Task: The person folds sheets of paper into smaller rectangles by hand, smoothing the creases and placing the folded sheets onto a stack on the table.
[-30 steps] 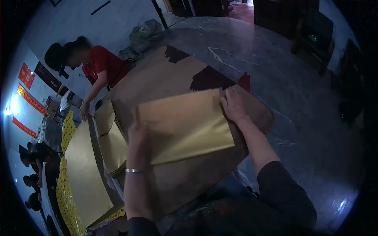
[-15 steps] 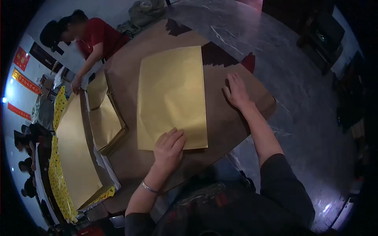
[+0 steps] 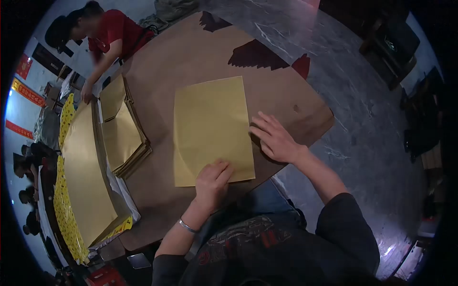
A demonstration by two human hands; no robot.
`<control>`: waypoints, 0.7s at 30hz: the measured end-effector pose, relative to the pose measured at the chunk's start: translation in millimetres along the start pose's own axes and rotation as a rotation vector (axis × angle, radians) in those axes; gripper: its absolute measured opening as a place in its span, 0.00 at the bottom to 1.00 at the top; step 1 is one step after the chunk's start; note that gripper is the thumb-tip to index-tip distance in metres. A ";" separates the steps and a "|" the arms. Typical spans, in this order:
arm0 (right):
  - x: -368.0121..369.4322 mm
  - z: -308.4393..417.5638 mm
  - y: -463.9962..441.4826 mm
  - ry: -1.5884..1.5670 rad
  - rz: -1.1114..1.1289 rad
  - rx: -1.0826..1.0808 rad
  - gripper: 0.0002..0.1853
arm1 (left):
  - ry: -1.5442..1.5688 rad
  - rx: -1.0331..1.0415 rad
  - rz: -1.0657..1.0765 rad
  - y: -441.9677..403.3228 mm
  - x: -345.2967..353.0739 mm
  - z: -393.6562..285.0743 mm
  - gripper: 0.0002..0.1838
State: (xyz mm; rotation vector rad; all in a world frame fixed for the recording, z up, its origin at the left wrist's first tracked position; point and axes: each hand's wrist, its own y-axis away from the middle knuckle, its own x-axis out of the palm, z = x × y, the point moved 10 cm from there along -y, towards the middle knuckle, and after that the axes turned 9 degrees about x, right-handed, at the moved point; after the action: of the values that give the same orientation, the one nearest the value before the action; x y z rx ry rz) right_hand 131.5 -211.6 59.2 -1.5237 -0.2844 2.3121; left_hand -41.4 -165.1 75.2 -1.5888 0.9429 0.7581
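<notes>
A gold paper sheet [image 3: 210, 124] lies before me on the brown table covering. My left hand [image 3: 213, 183] is at its near edge, fingers drawn together on the paper and pressing it; the thumb is partly hidden. Beside the sheet's right edge, my right hand [image 3: 275, 140] is held with its fingers apart, nothing in it. Whether its fingertips touch the edge I cannot tell. To the left lies a stack of folded gold paper [image 3: 125, 138].
Large gold sheets [image 3: 88, 176] lie at the far left over yellow patterned wrapping [image 3: 64, 209]. A person in a red shirt [image 3: 119, 31] reaches toward them. Dark jagged patches [image 3: 257, 55] mark the brown table covering [image 3: 157, 71]. A phone-like object [image 3: 139, 260] is at lower left.
The sheet's far edge has come down nearer to me and the paper lies flatter. My right hand has moved left and nearer, beside the sheet. My left hand stays at the near edge.
</notes>
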 end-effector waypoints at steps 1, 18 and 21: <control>1.9 4.7 -7.6 -0.017 -0.021 -0.027 0.26 | 0.011 0.003 0.008 -0.8 2.0 -2.9 0.17; 77.1 28.1 -77.1 0.095 0.162 0.110 0.29 | -0.203 -0.317 0.420 36.1 22.2 135.0 0.39; 101.5 81.1 -101.4 0.153 0.316 -0.064 0.33 | -0.179 -0.285 0.452 14.7 29.3 132.2 0.39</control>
State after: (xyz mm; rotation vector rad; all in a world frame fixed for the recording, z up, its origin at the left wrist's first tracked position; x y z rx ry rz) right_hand 39.6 -75.8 42.0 -1.8836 -0.0818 2.4193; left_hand -39.8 -42.8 15.4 -1.5293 1.1124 1.3786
